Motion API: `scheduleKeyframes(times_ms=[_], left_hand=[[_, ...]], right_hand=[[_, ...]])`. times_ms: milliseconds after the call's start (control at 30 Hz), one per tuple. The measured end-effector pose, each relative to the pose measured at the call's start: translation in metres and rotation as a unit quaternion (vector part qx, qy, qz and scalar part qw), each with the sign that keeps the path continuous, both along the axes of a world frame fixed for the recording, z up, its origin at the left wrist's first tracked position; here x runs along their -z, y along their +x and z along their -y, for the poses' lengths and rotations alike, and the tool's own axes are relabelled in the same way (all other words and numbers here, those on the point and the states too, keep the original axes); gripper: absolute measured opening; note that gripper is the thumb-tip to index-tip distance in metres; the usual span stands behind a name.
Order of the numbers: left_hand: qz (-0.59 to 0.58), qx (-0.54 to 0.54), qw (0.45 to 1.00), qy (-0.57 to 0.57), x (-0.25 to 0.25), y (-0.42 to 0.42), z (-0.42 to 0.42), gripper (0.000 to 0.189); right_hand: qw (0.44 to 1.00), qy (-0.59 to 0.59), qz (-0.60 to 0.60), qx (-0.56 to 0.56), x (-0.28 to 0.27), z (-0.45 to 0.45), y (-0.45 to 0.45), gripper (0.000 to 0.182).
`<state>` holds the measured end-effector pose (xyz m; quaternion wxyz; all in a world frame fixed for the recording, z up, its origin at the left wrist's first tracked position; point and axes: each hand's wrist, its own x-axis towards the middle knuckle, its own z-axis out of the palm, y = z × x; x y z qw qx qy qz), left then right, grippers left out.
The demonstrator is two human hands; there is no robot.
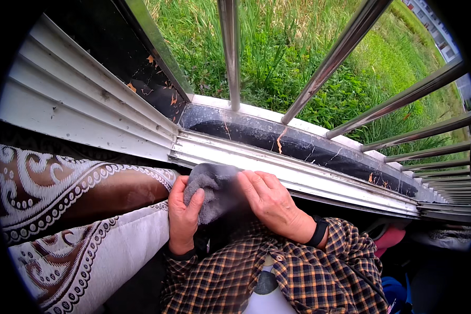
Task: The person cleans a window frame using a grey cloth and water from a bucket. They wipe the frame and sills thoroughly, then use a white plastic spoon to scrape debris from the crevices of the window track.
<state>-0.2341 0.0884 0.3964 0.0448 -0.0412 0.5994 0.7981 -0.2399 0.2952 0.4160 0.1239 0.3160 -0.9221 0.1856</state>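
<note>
A grey cloth [210,192] with a fluffy surface is bunched up in front of my body, just on my side of the white window track [259,161]. My left hand [184,214] grips its left side, thumb on top and fingers behind. At its right edge, which looks blurred, is my right hand [272,202], fingers together and pointing up and left; whether these fingers pinch the cloth cannot be told. A black band [318,231] circles my right wrist.
Metal bars [318,59] rise beyond a dark, cracked outer ledge [251,133]. A white ridged window frame [82,90] stands at left, above a brown and white patterned curtain [102,243]. Pink [390,237] and blue [394,290] items lie at lower right.
</note>
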Motion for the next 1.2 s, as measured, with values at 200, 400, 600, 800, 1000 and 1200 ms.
scheduleKeyframes(times_ms=[200,400,600,800,1000,1200], left_hand=[[0.001,0.009,1.000,-0.010,-0.001,0.000,-0.002,0.020],[-0.002,0.005,1.000,-0.009,-0.004,-0.003,0.001,0.019],[-0.016,-0.012,0.999,-0.030,-0.006,-0.012,0.011,0.020],[-0.049,-0.052,0.996,-0.055,-0.009,-0.022,0.020,0.019],[-0.044,-0.045,0.996,-0.060,-0.002,-0.016,0.015,0.021],[-0.019,-0.010,0.997,-0.073,-0.002,0.003,-0.021,0.019]], right_hand=[[0.999,-0.020,-0.027,-0.038,-0.001,-0.035,0.017,0.039],[1.000,-0.019,0.002,-0.021,-0.001,-0.026,0.016,0.041],[1.000,0.012,0.000,-0.021,-0.002,-0.002,0.000,0.048],[0.995,0.013,-0.087,-0.056,0.022,0.062,-0.031,0.048],[0.989,0.015,-0.127,-0.070,0.029,0.056,-0.037,0.049],[0.991,0.000,-0.116,-0.059,0.024,0.005,-0.012,0.045]])
